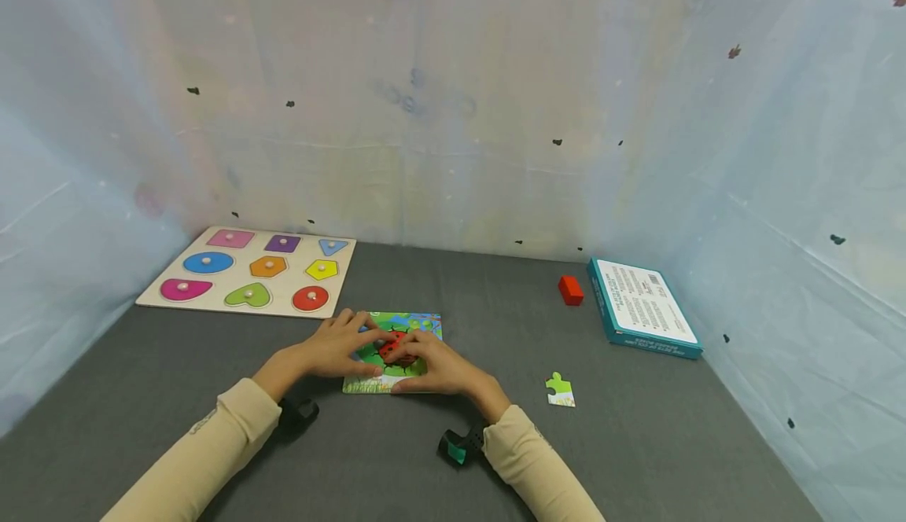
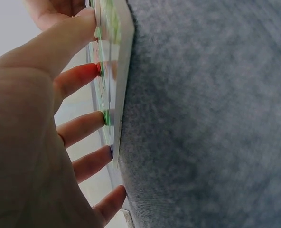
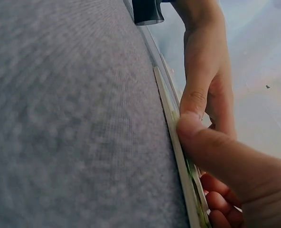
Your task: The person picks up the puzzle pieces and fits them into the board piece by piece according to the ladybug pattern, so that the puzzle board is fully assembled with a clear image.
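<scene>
A square jigsaw puzzle (image 1: 421,322) with a red ladybug (image 1: 393,347) on green lies on the grey table under both hands. Spread fingers of my left hand (image 1: 333,349) touch its left part and upper side, the thumb near the ladybug. My right hand (image 1: 444,366) rests on the lower right, its thumb by the near edge and its fingers over the ladybug. In the left wrist view, fingertips press on the puzzle board (image 2: 124,76). The right wrist view has the thumb against the board's face (image 3: 178,152); the surface under the right palm is hidden.
One loose green-and-white puzzle piece (image 1: 561,391) lies to the right. Behind it are a red block (image 1: 570,290) and a teal box (image 1: 647,302) with a white printed face. A wooden shape board (image 1: 244,272) with knobbed pieces sits at the back left.
</scene>
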The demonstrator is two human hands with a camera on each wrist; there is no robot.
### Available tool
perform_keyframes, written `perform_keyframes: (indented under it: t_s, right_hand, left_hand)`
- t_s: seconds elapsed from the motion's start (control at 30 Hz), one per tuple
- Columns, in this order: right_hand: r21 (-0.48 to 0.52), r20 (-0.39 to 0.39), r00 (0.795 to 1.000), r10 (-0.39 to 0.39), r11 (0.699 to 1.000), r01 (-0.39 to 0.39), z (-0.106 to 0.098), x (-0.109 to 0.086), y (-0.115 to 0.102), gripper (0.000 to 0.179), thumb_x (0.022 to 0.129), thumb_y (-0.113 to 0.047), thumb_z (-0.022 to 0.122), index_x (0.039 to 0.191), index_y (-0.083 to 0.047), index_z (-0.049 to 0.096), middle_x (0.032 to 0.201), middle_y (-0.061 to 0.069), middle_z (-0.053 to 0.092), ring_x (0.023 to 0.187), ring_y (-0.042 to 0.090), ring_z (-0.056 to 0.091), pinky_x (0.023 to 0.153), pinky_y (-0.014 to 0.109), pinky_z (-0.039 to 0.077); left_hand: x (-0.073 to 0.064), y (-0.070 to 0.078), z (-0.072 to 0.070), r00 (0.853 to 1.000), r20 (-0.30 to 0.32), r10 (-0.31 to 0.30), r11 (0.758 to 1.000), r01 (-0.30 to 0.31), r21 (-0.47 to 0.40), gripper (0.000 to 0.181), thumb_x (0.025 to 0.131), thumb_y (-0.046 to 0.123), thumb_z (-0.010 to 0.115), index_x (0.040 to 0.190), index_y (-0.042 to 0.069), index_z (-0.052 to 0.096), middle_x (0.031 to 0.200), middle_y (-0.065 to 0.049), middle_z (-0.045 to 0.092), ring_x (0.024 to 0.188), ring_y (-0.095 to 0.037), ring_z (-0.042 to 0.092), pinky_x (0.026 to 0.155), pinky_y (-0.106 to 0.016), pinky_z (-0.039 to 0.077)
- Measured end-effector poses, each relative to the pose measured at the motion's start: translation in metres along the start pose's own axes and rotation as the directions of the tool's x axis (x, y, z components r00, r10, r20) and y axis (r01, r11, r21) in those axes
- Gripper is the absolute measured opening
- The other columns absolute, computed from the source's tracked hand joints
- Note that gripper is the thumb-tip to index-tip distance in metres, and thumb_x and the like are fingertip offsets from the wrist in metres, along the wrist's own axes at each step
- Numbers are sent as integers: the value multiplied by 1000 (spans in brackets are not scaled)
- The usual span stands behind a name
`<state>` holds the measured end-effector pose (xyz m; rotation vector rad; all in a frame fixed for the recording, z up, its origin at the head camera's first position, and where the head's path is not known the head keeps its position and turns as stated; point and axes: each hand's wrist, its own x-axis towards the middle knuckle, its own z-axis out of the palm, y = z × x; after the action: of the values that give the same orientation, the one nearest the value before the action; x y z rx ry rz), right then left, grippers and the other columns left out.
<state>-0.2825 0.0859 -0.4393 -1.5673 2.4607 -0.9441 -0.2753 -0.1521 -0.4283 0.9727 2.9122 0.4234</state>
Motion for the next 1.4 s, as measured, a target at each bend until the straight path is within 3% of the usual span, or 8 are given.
perform_keyframes:
  t_s: [0.6,1.13,1.4]
  right_hand:
    - [59,-35,999,11,998,-9,3,1,-1,35,82,-19,73,112,-5,61,113,9,53,105,17,48,88,22,45]
    - [-14,-20,1000,-11,1000,11,1,-1,-2,38,84,-20,71,118,-7,60,118,8,55,106,18,48,90,25,43]
    - [-15,-27,1000,1,1000,-1,-10,-7,-4,36,84,-21,70,117,-9,63,116,5,60,106,17,52,88,27,44]
  left_hand:
    - [-1,2,-2,1000,-9,-9,1000,9,25,54,84,54,60,131,28,53,121,0,43,103,-21,38,80,-48,35]
    - [2,-5,8,998,-56,15,999,-13,31,56,83,61,57,130,31,54,116,2,43,99,-20,37,77,-47,33]
    - [2,-5,8,998,-56,14,999,-12,34,56,82,62,56,129,33,53,116,2,43,99,-19,37,77,-46,34]
